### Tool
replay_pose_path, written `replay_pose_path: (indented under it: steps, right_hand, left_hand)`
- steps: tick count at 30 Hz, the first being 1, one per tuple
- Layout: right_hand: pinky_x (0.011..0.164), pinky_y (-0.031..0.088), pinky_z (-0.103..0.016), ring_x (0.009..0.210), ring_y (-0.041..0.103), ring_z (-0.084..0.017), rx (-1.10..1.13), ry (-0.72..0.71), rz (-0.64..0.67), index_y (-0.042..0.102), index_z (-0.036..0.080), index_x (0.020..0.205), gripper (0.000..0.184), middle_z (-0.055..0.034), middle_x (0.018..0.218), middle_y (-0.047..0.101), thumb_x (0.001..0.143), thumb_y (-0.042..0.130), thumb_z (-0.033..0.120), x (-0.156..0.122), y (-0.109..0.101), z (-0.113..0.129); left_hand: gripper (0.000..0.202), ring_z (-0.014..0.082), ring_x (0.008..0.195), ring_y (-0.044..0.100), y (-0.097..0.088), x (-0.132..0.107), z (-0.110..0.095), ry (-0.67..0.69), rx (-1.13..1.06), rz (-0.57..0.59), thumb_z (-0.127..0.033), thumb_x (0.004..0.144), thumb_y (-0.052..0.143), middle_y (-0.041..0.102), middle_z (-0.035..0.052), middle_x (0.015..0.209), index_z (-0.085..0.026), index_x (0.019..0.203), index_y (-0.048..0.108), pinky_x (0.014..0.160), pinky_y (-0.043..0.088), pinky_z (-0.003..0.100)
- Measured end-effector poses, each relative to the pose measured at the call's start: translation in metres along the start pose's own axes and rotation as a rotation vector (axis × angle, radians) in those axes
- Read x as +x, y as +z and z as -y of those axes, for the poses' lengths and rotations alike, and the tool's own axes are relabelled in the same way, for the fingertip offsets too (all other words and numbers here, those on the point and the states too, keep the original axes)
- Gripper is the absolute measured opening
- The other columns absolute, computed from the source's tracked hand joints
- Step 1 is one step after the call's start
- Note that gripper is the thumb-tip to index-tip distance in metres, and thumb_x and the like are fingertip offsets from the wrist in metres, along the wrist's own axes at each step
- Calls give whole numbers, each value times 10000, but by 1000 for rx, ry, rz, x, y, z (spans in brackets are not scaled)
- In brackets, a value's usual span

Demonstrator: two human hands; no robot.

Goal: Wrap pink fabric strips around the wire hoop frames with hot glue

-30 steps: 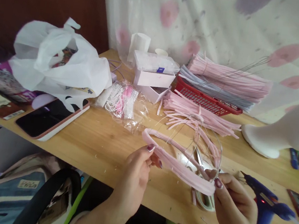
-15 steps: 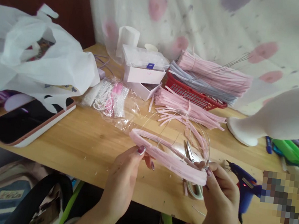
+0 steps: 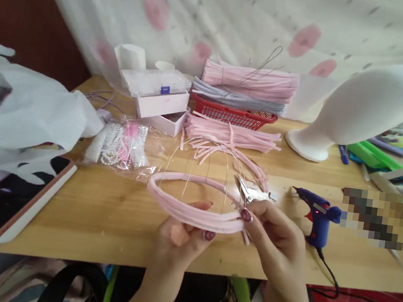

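Between both hands is a wire crown frame (image 3: pixel 193 217), a ring covered with pink pipe cleaners and topped by thin wire arches. At its right end, my right hand (image 3: pixel 279 240) pinches the pink band between thumb and fingers. Below the front of the ring, my left hand (image 3: pixel 178 242) has its thumb at the lower edge and its fingers behind, loosely around the band. Scissors (image 3: pixel 244 191) lie on the table behind the ring, partly hidden by my right hand. The blue glue gun (image 3: pixel 317 213) stands to the right, its small light glowing.
A bundle of pink pipe cleaners (image 3: pixel 236 136) lies before a red basket (image 3: pixel 228 114) holding more bundles. A white head form (image 3: pixel 370 109) stands back right. At left are bagged pearl beads (image 3: pixel 123 143), white boxes (image 3: pixel 163 104), a phone (image 3: pixel 9 200) and a plastic bag (image 3: pixel 25 108).
The view has swung to the right. The ring is turned flatter, and my left hand has slid from its left part to beneath its front. My right hand keeps its pinch on the right end.
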State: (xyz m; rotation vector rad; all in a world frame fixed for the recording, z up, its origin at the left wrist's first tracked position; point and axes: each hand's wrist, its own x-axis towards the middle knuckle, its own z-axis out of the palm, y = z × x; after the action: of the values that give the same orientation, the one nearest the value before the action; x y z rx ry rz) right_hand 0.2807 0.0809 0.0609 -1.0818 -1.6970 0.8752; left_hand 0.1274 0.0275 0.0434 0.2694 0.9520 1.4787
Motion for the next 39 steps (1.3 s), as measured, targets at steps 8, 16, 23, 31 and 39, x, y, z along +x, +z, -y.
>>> replay_pose_path:
  steps: [8,16,23,31,39]
  right_hand:
    - [495,334,-213,542,446,-82,21,-27,27,637,227,795,204,56,629,530,990,620,287,2,6,1]
    - [549,350,-258,608,474,-120,63,60,141,646,210,808,238,19,672,540,993,608,357,4,2,0]
    - [546,329,-253,606,436,-112,192,119,208,635,219,833,204,31,679,508,975,630,365,4,-1,-3]
    - [527,316,-242,596,417,-110,305,220,261,660,220,844,233,28,670,505,937,676,432,9,-5,0]
    - [486,326,-220,559,431,-98,312,224,194,665,212,832,244,27,646,537,929,685,434,13,-1,4]
  left_hand:
    - [246,171,850,724,-5,3,2,282,40,105,-348,769,863,784,70,897,-231,980,815,840,597,282]
    - [258,72,631,637,5,6,-6,213,-92,15,-392,645,940,720,-26,781,-294,850,818,670,568,160]
    - [260,68,625,612,10,11,-7,174,-158,89,-342,633,953,631,-63,729,-255,741,733,643,539,146]
    - [276,59,643,612,12,9,-11,202,-84,29,-382,630,948,648,-68,745,-261,755,734,660,544,127]
    - [375,149,712,710,5,14,1,264,59,22,-431,665,923,762,22,809,-223,947,790,732,603,257]
